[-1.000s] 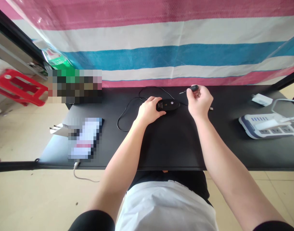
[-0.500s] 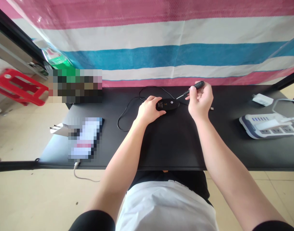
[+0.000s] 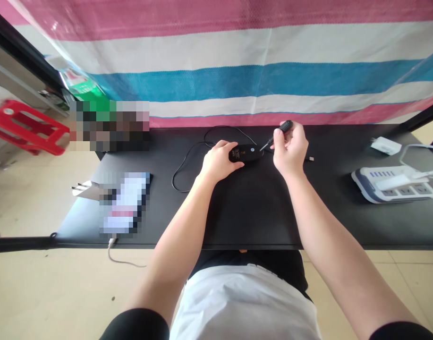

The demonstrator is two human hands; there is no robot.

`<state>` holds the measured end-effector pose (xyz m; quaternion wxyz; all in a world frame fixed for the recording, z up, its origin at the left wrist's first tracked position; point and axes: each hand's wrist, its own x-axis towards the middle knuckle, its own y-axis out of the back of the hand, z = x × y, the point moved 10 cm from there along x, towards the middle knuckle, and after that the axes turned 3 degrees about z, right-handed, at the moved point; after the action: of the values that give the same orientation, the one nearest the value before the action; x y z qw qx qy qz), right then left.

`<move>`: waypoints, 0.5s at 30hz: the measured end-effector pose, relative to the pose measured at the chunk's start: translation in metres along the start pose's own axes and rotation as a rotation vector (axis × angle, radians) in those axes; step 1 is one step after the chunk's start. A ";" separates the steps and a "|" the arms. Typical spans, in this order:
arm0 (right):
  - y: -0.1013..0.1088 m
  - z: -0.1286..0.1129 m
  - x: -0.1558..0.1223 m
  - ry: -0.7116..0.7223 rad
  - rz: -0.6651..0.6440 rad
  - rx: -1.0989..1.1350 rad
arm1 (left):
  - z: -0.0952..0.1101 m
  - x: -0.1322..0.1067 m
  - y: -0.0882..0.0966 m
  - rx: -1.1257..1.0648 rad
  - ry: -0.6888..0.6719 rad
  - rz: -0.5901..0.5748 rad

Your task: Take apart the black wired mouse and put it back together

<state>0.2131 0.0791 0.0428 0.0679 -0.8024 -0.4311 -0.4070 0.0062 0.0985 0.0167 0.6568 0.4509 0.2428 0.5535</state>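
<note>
A black corded computer mouse (image 3: 248, 152) lies belly up on the black table, its label and a small round pale spot showing. My left hand (image 3: 219, 161) grips its left end between thumb and fingers. In my right hand (image 3: 290, 148) is a screwdriver (image 3: 284, 127) with a black handle, tilted so that its metal shaft points down to the left. The tip is at the right end of the mouse; whether it touches cannot be made out. The thin black cable (image 3: 181, 167) loops behind and left of my left hand, and a USB plug (image 3: 311, 159) lies right of my right hand.
On the right are a power strip (image 3: 393, 185) with a white plug and cord and a white adapter (image 3: 385, 146). A blurred-out phone (image 3: 127, 203) and a charger (image 3: 87, 190) lie left. Behind stand a green-labelled bottle (image 3: 87, 89) and a striped sheet (image 3: 237, 80).
My right hand has moved slightly left with the screwdriver, whose shaft now stands steeper at the mouse's right end. My left hand and the mouse have hardly moved.
</note>
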 end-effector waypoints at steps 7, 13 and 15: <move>-0.005 -0.003 0.000 0.003 -0.041 -0.017 | 0.000 0.000 0.000 -0.019 -0.002 -0.001; -0.004 -0.007 -0.001 0.037 -0.033 0.016 | 0.003 -0.002 -0.001 -0.022 -0.039 -0.016; -0.004 -0.006 -0.001 0.039 -0.027 0.019 | 0.005 -0.002 -0.002 -0.007 -0.056 -0.030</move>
<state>0.2063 0.0780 0.0457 0.0785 -0.7878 -0.4443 -0.4192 0.0107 0.0948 0.0170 0.6731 0.4602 0.2293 0.5316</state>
